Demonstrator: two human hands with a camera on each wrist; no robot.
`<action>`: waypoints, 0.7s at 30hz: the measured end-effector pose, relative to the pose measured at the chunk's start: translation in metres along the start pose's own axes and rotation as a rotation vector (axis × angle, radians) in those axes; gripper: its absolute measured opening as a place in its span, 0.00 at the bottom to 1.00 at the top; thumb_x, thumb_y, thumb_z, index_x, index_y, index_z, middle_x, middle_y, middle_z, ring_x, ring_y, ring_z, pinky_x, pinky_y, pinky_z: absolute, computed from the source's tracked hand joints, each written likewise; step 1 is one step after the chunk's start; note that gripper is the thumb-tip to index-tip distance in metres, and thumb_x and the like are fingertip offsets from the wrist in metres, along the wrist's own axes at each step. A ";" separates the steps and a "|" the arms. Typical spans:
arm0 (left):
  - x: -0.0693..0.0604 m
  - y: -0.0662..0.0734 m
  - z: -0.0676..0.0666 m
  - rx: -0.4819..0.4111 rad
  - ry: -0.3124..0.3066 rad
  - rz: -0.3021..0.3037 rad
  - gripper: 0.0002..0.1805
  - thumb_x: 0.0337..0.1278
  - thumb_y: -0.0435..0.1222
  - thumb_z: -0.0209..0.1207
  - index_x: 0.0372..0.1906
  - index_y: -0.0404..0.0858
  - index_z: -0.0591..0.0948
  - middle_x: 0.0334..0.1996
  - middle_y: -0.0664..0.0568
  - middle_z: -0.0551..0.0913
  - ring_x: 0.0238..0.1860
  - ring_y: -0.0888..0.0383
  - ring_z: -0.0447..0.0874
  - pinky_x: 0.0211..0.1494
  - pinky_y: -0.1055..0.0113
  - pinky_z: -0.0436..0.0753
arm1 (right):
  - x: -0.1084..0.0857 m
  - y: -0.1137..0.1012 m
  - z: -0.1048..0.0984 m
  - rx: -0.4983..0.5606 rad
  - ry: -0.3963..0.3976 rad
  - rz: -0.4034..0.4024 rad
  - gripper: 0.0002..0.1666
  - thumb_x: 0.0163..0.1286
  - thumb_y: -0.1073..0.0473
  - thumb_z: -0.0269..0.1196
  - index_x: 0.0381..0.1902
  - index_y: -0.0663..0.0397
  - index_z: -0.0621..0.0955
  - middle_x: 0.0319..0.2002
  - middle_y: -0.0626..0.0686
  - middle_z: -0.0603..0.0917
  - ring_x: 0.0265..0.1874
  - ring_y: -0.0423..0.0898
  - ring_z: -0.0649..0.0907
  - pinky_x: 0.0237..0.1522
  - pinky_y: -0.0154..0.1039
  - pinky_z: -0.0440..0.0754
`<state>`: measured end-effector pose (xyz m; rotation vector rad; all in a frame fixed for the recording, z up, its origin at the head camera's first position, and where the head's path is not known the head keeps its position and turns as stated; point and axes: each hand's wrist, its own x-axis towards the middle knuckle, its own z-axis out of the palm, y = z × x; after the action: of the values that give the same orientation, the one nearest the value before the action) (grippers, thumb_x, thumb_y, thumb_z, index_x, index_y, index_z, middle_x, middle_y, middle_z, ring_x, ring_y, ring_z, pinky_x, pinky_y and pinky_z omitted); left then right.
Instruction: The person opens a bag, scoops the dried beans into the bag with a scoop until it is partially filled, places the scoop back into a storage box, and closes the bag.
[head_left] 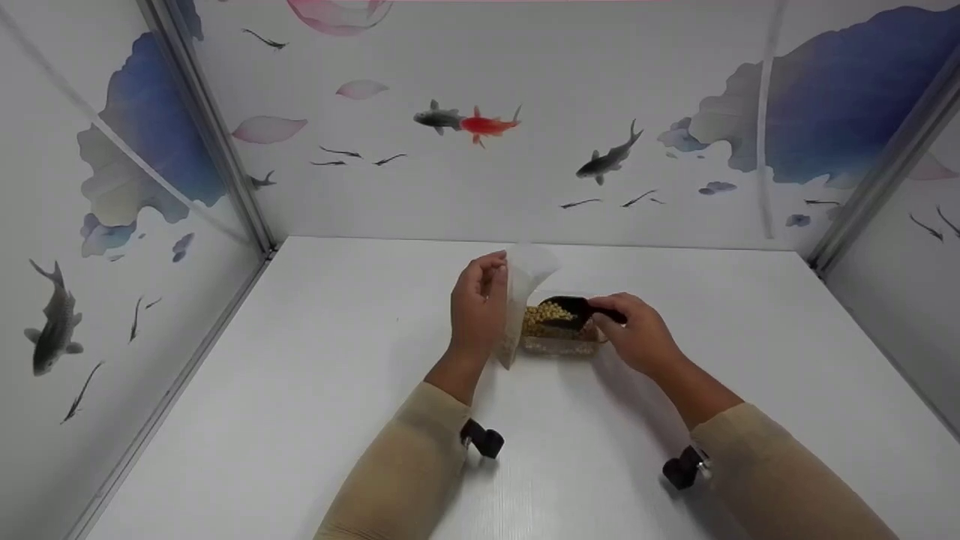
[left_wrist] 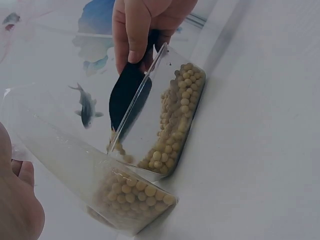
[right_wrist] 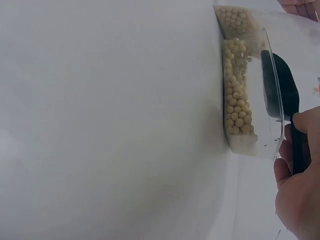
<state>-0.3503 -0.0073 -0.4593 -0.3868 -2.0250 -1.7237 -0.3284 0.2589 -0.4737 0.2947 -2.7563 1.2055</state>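
A clear box (head_left: 559,346) of round yellow beans stands on the table, with more beans along its bottom in the left wrist view (left_wrist: 182,100). My right hand (head_left: 637,334) grips the handle of a black scoop (head_left: 574,311), whose blade carries beans over the box. Directly left of the box, touching or nearly touching it, stands a clear plastic bag (head_left: 514,315) with beans (left_wrist: 132,195) in its bottom. My left hand (head_left: 480,307) holds the bag's upper side, fingers bent; its fingertips are partly hidden.
The white table (head_left: 337,337) is bounded by a back wall (head_left: 487,202) and side walls printed with fish and leaves. Metal posts (head_left: 217,135) stand at the corners. A small black device (head_left: 484,440) is fixed at each sleeve cuff.
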 end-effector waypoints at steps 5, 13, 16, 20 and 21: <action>0.000 0.000 0.000 0.006 0.002 0.000 0.13 0.85 0.43 0.53 0.60 0.44 0.81 0.67 0.56 0.83 0.66 0.58 0.83 0.70 0.60 0.84 | -0.002 0.004 -0.007 0.110 0.044 0.065 0.21 0.84 0.52 0.61 0.69 0.49 0.82 0.65 0.57 0.83 0.65 0.54 0.82 0.59 0.40 0.83; 0.001 0.001 0.000 -0.020 -0.007 0.009 0.14 0.85 0.42 0.53 0.63 0.43 0.80 0.66 0.53 0.83 0.67 0.58 0.82 0.72 0.61 0.83 | -0.001 -0.002 -0.017 0.145 0.109 0.056 0.21 0.84 0.54 0.61 0.67 0.54 0.83 0.64 0.59 0.84 0.63 0.53 0.83 0.49 0.19 0.78; 0.001 0.002 0.000 -0.018 -0.001 0.004 0.14 0.85 0.42 0.54 0.63 0.43 0.81 0.66 0.53 0.83 0.67 0.58 0.82 0.72 0.61 0.83 | 0.000 -0.007 -0.023 0.135 0.115 0.057 0.21 0.84 0.53 0.61 0.68 0.53 0.83 0.65 0.59 0.83 0.63 0.53 0.82 0.49 0.20 0.77; 0.001 0.001 0.001 -0.007 0.004 -0.003 0.14 0.85 0.42 0.54 0.64 0.44 0.81 0.65 0.54 0.84 0.66 0.59 0.82 0.71 0.62 0.83 | 0.004 -0.017 -0.034 0.117 0.140 0.066 0.22 0.84 0.51 0.60 0.69 0.52 0.82 0.66 0.58 0.82 0.65 0.54 0.82 0.53 0.25 0.78; 0.001 0.001 0.001 -0.005 0.004 -0.003 0.15 0.85 0.42 0.54 0.64 0.44 0.81 0.65 0.55 0.84 0.65 0.59 0.82 0.71 0.61 0.84 | 0.005 -0.020 -0.038 0.115 0.152 0.068 0.22 0.84 0.51 0.60 0.69 0.52 0.82 0.66 0.58 0.82 0.65 0.54 0.81 0.54 0.27 0.79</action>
<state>-0.3511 -0.0062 -0.4585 -0.3814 -2.0194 -1.7303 -0.3273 0.2729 -0.4328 0.1156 -2.5919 1.3462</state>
